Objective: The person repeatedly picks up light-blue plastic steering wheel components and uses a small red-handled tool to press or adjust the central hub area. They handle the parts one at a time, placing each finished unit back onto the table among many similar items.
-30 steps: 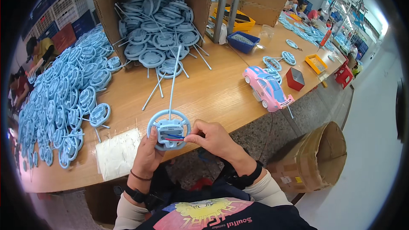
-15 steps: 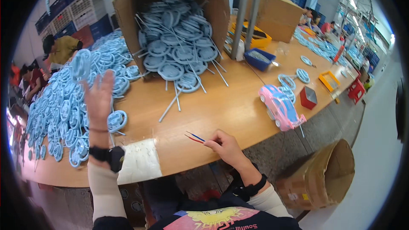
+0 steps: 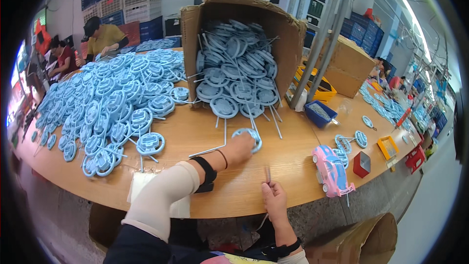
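My left hand [image 3: 238, 150] reaches across to the front of the open cardboard box [image 3: 290, 24], its fingers closed on a light-blue plastic ring part [image 3: 257, 141]. That part looks like a small toy steering wheel; my fingers cover much of it. Close to my body, my right hand [image 3: 275, 200] pinches a pair of thin wires [image 3: 267, 173], blurred, their ends pointing up; a tail hangs below the hand. More such blue parts, with thin stems [image 3: 239, 68], fill the box. A large pile of them [image 3: 117, 98] covers the left of the table.
A pink toy car [image 3: 332, 171] stands at right, beside a red box [image 3: 361, 164] and a yellow tray [image 3: 388, 147]. Behind are a blue bin [image 3: 320, 113] and metal posts [image 3: 322, 44]. A white sheet [image 3: 139, 186] lies under my left arm. Other people work at far left and right.
My left hand has come from the pile at left to the box front and closed on a blue part. My right hand has turned the wires upward. The view has shifted.
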Demonstrator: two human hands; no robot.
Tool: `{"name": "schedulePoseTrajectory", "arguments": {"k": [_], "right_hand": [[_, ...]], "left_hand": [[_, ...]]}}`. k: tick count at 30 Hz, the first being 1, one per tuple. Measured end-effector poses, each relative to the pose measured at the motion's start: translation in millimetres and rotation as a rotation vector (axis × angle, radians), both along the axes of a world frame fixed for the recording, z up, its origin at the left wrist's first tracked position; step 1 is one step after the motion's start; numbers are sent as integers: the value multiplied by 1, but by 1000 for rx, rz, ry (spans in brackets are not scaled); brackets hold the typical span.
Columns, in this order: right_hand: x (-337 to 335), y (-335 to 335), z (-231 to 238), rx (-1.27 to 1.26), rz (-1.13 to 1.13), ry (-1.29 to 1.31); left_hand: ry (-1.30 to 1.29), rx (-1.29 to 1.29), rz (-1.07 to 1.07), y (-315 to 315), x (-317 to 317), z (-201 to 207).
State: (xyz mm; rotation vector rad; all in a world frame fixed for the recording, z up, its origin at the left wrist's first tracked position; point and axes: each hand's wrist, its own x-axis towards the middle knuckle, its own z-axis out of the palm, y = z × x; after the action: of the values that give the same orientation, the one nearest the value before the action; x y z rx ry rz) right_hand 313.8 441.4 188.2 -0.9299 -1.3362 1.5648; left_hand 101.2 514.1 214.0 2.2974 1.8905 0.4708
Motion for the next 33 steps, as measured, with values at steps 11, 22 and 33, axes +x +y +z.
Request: {"name": "schedulePoseTrajectory", "arguments": {"k": [11, 22, 33], "right_hand": [[10, -4, 31, -214, 159, 77], [-8, -27, 31, 346, 84, -154], [-4, -37, 69, 642, 232, -635]], "left_hand": [[181, 532, -495, -159, 4, 56], [-1632, 138, 150, -165, 35, 7], [-1589, 76, 276, -185, 13, 13]]}}
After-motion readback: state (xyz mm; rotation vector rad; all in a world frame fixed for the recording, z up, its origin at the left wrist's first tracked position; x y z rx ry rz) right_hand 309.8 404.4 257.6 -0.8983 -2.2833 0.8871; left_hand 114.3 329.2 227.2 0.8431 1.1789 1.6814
